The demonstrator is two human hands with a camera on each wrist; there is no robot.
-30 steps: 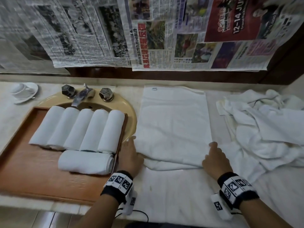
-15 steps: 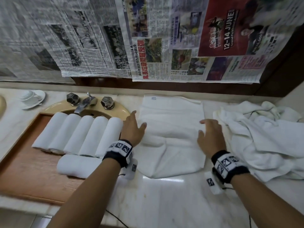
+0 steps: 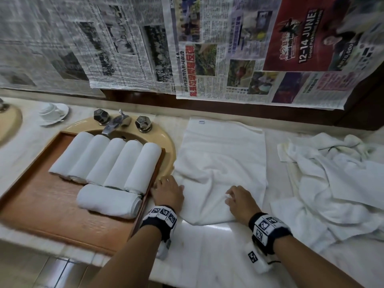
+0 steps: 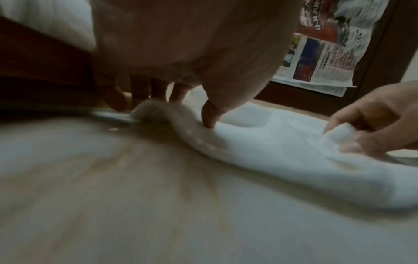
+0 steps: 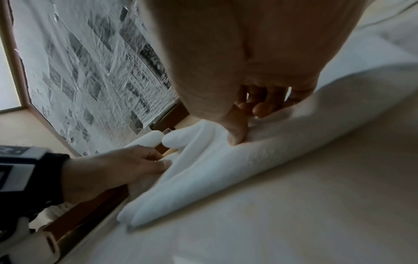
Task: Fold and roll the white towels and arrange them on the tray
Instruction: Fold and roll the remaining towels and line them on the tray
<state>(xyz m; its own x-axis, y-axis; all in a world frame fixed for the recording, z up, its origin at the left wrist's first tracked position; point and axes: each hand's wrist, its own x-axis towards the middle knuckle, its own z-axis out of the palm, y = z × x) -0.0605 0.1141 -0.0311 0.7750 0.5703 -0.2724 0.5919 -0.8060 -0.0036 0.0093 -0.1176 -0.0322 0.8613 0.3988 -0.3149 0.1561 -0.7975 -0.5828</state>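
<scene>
Fingers first: your left hand (image 3: 168, 192) has its fingers (image 4: 209, 114) curled down onto the towel's near-left edge, thumb pressing into the fold; your right hand (image 3: 241, 201) pinches a bit of cloth btwn thumb and fingertips (image 5: 236, 137) near the towel's near-right part.

Change vs half a sec ago: both hands were flat and spread mid-towel, smoothing. Now they've dropped back to the near edge and closed on it. Reads to me as smoothing done, roll starting.

Big to small:
- Counter (image 3: 218, 256): pale marble, holds everything.
- Tray (image 3: 41, 204): wood, left of you, partly over the sink (image 3: 166, 142). Unchanged.
- Pile (image 3: 332, 183): unfolded towels on your right, so plenty left to do.
- Towel (image 3: 222, 154): folded long, lying on the counter btwn tray and pile. Near end now bunched and wrinkled under your hands, far end flat w/ label at the back.
- Rolls (image 3: 108, 161): five side by side on the tray, a sixth (image 3: 108, 201) lying crosswise in front. None moved.

Meaning: six done, seventh about to roll. Bunched near edge looks uneven, so I'd guess the first turn needs tightening or the roll comes out lopsided.
</scene>
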